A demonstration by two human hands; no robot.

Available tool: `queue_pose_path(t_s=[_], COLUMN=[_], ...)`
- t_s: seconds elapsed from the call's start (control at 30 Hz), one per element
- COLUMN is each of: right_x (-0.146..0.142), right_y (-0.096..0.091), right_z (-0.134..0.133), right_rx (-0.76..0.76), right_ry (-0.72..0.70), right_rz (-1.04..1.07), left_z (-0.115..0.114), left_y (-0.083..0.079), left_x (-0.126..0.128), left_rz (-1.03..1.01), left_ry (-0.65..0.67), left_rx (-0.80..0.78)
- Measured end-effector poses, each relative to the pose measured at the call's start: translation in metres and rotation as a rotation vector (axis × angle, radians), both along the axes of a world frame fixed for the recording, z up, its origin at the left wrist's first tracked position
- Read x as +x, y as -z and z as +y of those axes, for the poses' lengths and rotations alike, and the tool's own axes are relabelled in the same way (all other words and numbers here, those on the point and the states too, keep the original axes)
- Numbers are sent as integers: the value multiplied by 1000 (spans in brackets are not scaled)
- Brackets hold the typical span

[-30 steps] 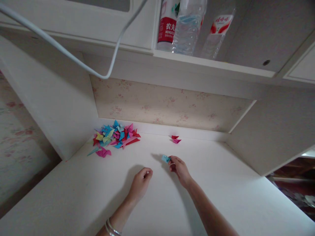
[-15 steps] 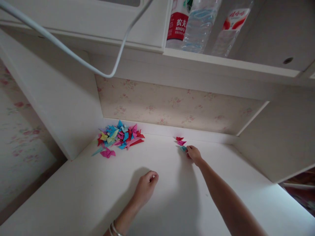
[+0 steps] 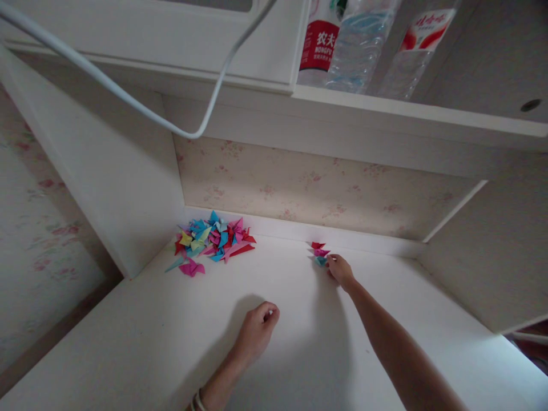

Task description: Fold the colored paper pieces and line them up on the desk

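My right hand [image 3: 341,270] reaches to the back of the white desktop, its fingertips pinched at the right end of a teal paper crane [image 3: 320,261]. Just behind that crane lie a pink paper crane [image 3: 321,253] and a red paper crane [image 3: 317,245], forming a short row toward the back edge. My left hand [image 3: 259,323] rests nearer to me with fingers curled, and nothing shows in it. Off to the left is a heap of folded paper cranes [image 3: 220,238] in several colours, with a magenta one [image 3: 192,268] at its front.
White side panels [image 3: 128,171] bound the desktop [image 3: 171,342] left and right. A shelf overhead carries plastic bottles [image 3: 359,45]. A white cable [image 3: 141,111] hangs in a loop at the upper left, in front of the cabinet. Floral wallpaper [image 3: 278,182] covers the back.
The view has shifted slightly, so everything sits a little further right. My right hand stays at the teal crane, which shows a bit more of itself. My left hand keeps its curled shape.
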State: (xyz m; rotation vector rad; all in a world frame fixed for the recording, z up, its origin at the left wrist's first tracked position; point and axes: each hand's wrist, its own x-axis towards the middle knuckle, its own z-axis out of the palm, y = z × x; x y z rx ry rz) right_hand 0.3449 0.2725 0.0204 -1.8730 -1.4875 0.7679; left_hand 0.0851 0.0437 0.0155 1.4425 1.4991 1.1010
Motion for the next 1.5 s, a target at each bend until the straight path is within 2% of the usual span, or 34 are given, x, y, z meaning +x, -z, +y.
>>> queue_pose_path(t_s=[0.1, 0.2, 0.37, 0.5, 0.57, 0.67, 0.77, 0.83, 1.1, 1.2, 1.27, 1.43, 1.5], right_x=[-1, -5, -18, -38, -49, -61, -65, -65, -58, -56, -55, -53, -52], right_y=[-1, 0, 6, 8, 9, 10, 11, 11, 13, 13, 14, 16, 17], right_z=[-17, -48, -119, -179, -203, -224, -227, -223, -210, -208, -207, -203, -202], right_rx=[32, 79, 105, 85, 90, 140, 133, 119, 111, 86, 65, 31, 25], right_ry=[27, 20, -37, -30, -51, -156, -317, -362, -313, -297, -289, -280, -276], right_rz=[90, 195, 348, 590, 614, 481, 338, 304, 340, 363, 394, 455, 484], left_z=[0, -1, -2, -4, -4, -5, -4, -3, -2, 0, 2, 9, 11], left_y=[-1, -1, -2, -4, -3, -1, 2, 3, 3, 0, -3, -5, -4], left_x=[0, 0, 0, 1, 1, 3, 4, 4, 6, -4, -20, -88, -117], left_rz=[2, 7, 17, 14, 7, 5, 8, 14, 42, 54, 78, 191, 270], left_ry=[3, -1, -1, 2, -1, -5, 2, 3, 8, -37, -156, -637, -735], left_rx=[10, 24, 26, 37, 43, 52, 67, 65, 41, 37, 38, 28, 18])
